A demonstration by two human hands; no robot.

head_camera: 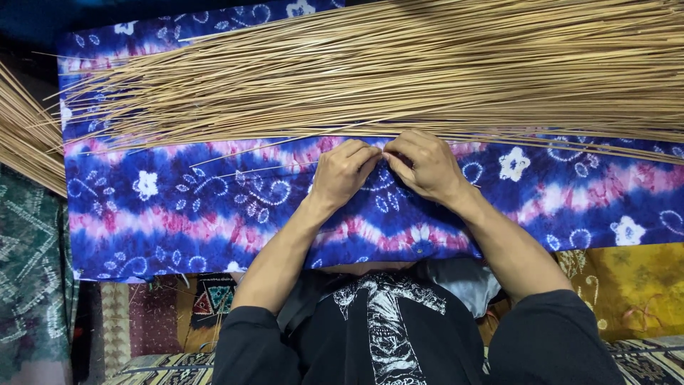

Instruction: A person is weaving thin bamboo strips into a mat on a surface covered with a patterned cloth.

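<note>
A large pile of thin tan sticks point(399, 64) lies across a blue, purple and pink patterned cloth point(178, 207). My left hand point(343, 171) and my right hand point(426, 165) meet at the near edge of the pile, fingertips almost touching. Both pinch a single thin stick point(263, 169) that runs out to the left over the cloth. The part of the stick between my fingers is hidden.
A second bundle of tan sticks point(25, 135) lies at the left edge. A green patterned cloth point(28, 271) is at lower left, a yellow cloth point(634, 285) at lower right, and a woven mat point(149, 306) below the blue cloth.
</note>
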